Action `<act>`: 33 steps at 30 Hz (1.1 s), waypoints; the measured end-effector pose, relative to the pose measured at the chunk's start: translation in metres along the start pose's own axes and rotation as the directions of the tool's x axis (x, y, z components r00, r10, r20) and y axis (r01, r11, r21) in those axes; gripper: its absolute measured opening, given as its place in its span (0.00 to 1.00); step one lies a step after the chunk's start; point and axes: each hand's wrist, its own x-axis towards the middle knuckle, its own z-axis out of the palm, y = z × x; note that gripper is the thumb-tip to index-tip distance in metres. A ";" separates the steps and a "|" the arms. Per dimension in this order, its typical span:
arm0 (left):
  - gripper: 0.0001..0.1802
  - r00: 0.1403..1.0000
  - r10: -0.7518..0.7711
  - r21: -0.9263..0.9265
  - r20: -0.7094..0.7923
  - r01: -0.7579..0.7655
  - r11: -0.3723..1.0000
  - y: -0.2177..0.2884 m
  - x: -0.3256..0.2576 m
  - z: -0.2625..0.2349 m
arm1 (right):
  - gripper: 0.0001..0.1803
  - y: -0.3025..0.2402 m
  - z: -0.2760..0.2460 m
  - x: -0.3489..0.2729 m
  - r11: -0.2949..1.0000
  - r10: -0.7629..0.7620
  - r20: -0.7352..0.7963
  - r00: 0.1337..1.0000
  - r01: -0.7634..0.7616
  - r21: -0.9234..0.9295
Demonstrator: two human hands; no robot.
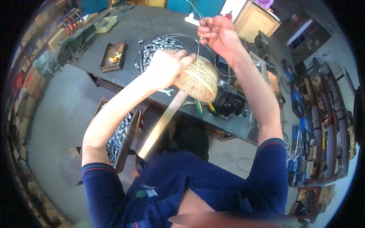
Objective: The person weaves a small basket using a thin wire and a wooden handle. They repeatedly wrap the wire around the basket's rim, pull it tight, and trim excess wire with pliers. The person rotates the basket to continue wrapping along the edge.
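Note:
A woven wicker scoop (199, 80) with a long flat wooden handle (164, 121) is held over the dark workbench. My left hand (166, 68) is closed on the bowl's left rim, fingertips at its upper edge; the handle slants down toward my body. Raised above and to the right, my right hand (219, 36) pinches a thin wire (198, 49), which runs taut down to the bowl's rim by my left fingertips. Behind my left hand, small shiny metal fittings (156, 46) lie heaped inside loose wire loops. Green-and-yellow pliers handles (211, 108) show below the bowl.
A rusty tray (113, 67) with small coloured items sits left on the workbench (140, 22). An open-end wrench (167, 91) lies beneath my left wrist. Dark machinery (234, 103) stands right of the scoop. Below my left forearm is a box of metal parts (121, 138). Shelves (327, 133) line the right side.

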 end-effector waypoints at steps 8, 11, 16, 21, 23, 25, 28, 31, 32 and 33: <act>0.29 0.996 0.087 0.005 -0.013 -0.087 0.996 0.010 -0.016 0.021 | 0.06 0.036 -0.020 -0.024 0.990 0.141 -0.091 0.986 -0.139 0.021; 0.27 0.998 0.068 -0.051 0.014 -0.067 0.996 0.017 -0.020 0.024 | 0.10 0.035 -0.028 -0.037 0.995 0.099 0.010 0.995 -0.100 0.030; 0.25 0.997 0.063 -0.107 0.051 -0.057 0.993 0.037 -0.043 0.045 | 0.20 0.048 -0.055 -0.080 0.996 0.059 0.055 0.997 -0.062 0.064; 0.22 0.999 0.050 -0.310 -0.002 -0.048 0.950 0.059 -0.067 0.064 | 0.17 0.074 -0.052 -0.106 0.985 0.044 0.034 0.998 -0.049 0.163; 0.22 1.000 0.002 -0.349 0.007 0.001 0.937 0.068 -0.074 0.066 | 0.21 0.087 -0.046 -0.111 0.977 0.051 0.016 0.999 -0.053 0.206; 0.22 1.000 -0.011 -0.310 0.010 0.014 0.951 0.072 -0.079 0.072 | 0.27 0.101 -0.053 -0.112 0.957 0.034 0.091 0.995 -0.059 0.285; 0.23 0.994 -0.110 -0.345 0.017 0.109 0.932 0.083 -0.091 0.081 | 0.29 0.110 -0.056 -0.119 0.928 0.038 0.117 0.992 -0.079 0.363; 0.22 0.980 -0.197 -0.326 0.028 0.196 0.925 0.090 -0.096 0.074 | 0.29 0.112 -0.050 -0.128 0.900 0.002 0.118 0.993 -0.054 0.432; 0.22 0.973 -0.227 -0.310 0.030 0.225 0.924 0.092 -0.097 0.069 | 0.30 0.110 -0.045 -0.131 0.906 0.003 0.100 0.995 -0.045 0.420; 0.21 0.964 -0.266 -0.288 0.021 0.260 0.921 0.095 -0.100 0.067 | 0.30 0.114 -0.044 -0.131 0.885 -0.008 0.112 0.994 -0.045 0.464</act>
